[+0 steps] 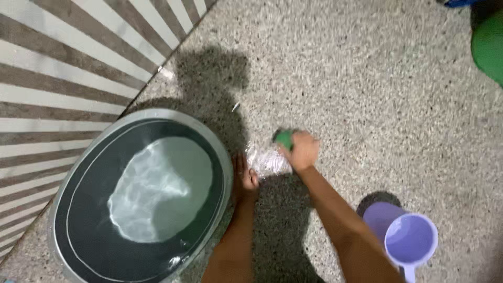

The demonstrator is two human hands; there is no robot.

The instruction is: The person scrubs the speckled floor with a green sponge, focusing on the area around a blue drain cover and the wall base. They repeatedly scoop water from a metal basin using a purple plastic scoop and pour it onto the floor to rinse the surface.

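A person is crouching over a speckled grey terrazzo floor [367,78], seen from above, and is pressing a small green scrubbing pad [283,138] against it just left of the frame's centre. The right hand [301,151] is clenching around the pad, knuckles up, with only the pad's upper-left edge showing past the fingers. The left hand [244,176] is lying flat and released, palm down on the floor, touching the rim of a large round grey plastic basin [70,183] that is filling the lower left of the frame and is holding clear water over a dark bottom.

Between the two hands, a small patch of wet, whitish lather [266,160] is glistening on the stone, just below and to the left of the pad. Judging by that single patch, the scrubbing appears to be at an early stage: the lather is covering only the spot beside the basin, while the wide stretch of floor toward the upper right is looking dry and untouched. A lilac plastic jug with a handle [408,240] is standing at the lower right, near the right forearm, its inside looking pale; whether it is holding water cannot be told. A striped brown-and-white tiled wall [63,63] is running along the upper left, and a green rounded object [490,47] is showing at the upper right edge
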